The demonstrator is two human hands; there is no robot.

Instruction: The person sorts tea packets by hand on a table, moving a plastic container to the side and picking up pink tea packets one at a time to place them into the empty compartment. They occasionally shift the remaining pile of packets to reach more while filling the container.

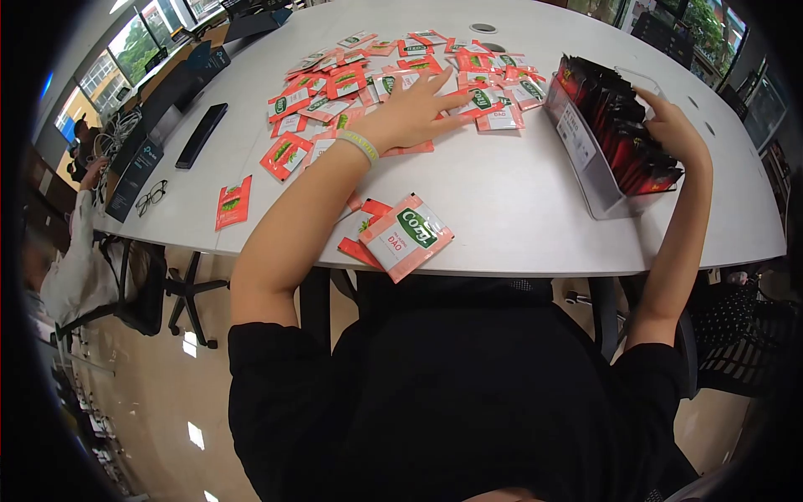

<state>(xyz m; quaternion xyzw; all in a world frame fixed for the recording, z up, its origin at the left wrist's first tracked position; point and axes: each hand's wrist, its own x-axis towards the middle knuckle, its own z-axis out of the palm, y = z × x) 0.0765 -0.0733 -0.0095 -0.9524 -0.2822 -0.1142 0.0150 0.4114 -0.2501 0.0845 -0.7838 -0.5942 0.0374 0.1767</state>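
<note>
Many red, pink and white Cozy sachets (347,81) lie in a loose pile on the white table (519,184). My left hand (410,113), with a pale band at its wrist, rests palm down on the pile, fingers spread. A clear plastic box (577,146) on the right holds a row of dark red and black sachets (615,117). My right hand (669,125) is at the far right side of this box, its fingertips partly hidden behind the sachets. Near the front edge a Cozy sachet (408,237) overlaps other red ones.
A single red sachet (233,202) lies at the left, near eyeglasses (151,198) and a black phone (202,135). Dark boxes (138,176) and cables line the left edge. A seated person in a light sleeve (79,268) is beyond it. Cable holes are at the back.
</note>
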